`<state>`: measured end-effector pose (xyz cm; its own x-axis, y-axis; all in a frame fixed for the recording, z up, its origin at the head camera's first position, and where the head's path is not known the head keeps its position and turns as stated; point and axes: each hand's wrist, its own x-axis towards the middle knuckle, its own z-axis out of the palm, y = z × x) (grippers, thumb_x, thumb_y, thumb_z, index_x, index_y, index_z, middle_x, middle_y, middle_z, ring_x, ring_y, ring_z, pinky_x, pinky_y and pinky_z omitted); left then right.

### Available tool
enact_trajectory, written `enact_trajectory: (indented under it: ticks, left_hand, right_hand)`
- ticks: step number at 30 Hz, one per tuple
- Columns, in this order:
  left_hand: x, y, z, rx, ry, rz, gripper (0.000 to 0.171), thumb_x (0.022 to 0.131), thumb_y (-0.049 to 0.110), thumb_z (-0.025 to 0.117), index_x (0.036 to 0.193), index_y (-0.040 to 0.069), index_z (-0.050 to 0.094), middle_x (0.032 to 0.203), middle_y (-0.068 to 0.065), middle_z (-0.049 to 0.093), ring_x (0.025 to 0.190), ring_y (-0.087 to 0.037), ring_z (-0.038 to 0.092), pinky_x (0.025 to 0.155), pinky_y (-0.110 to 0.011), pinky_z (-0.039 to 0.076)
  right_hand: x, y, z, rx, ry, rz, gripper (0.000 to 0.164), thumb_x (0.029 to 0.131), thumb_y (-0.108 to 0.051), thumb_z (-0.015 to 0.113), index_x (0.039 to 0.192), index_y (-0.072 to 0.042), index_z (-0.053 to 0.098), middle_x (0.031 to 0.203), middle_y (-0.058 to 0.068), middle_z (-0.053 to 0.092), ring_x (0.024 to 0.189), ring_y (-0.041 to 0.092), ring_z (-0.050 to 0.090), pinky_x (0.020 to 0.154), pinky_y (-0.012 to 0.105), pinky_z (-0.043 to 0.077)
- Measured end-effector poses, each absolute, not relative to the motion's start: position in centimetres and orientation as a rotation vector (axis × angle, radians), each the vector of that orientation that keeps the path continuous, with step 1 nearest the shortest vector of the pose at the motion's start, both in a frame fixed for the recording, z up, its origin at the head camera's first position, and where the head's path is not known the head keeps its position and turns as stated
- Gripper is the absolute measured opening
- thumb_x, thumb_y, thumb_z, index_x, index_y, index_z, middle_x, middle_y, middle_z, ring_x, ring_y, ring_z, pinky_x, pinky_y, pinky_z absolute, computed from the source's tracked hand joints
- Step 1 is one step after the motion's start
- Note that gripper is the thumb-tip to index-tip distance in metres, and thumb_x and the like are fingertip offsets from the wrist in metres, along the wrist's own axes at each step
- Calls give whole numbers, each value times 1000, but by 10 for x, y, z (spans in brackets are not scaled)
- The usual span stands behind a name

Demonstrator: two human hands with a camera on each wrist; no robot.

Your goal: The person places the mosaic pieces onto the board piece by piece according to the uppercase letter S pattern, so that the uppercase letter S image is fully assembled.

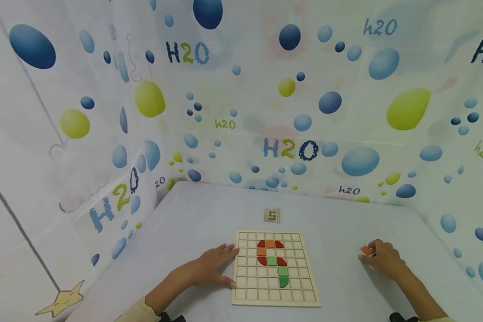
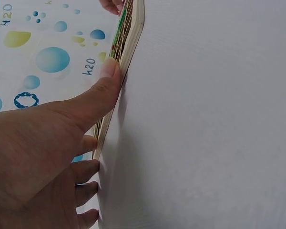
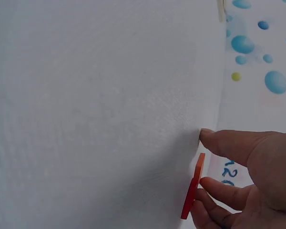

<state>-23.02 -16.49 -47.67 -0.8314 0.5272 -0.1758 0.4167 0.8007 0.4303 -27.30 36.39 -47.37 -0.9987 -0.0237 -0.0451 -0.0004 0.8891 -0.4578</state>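
A square wooden grid board (image 1: 252, 282) lies on the white table, with red, orange and green tiles set in a curved figure on it. My left hand (image 1: 211, 267) rests along the board's left edge, thumb and fingertips against it. The left wrist view shows that thumb (image 2: 97, 98) on the board's rim. Well to the right of the board, my right hand (image 1: 385, 258) touches an orange tile (image 1: 366, 250) on the table. In the right wrist view, fingertips touch the orange tile (image 3: 199, 166) and a red tile (image 3: 188, 202), while the thumb stays apart from them.
Behind the board lies a small card (image 1: 272, 215) with a brown figure on a grid. A white curtain (image 1: 249, 103) printed with bubbles and "H2O" rises at the back and both sides of the table (image 1: 209, 210).
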Motion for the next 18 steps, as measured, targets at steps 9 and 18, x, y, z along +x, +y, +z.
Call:
enact_trajectory:
  ticks: [9, 18]
  left_hand:
    - [-231, -167, -474, 728, 2705, 569, 99, 88, 60, 79, 164, 12, 38, 171, -15, 33, 158, -43, 28, 124, -66, 29]
    - [-232, -166, -478, 719, 2704, 530, 100, 88, 62, 78, 164, 13, 37, 172, -14, 33, 158, -42, 29, 123, -66, 30]
  right_hand:
    - [-279, 362, -473, -136, 3028, -703, 35, 98, -14, 70, 119, 12, 61, 107, 27, 66, 97, 42, 64, 76, 63, 49]
    - [-289, 358, -480, -293, 3009, -818, 31, 97, -7, 69, 120, 12, 62, 112, 23, 66, 105, 39, 65, 94, 57, 58]
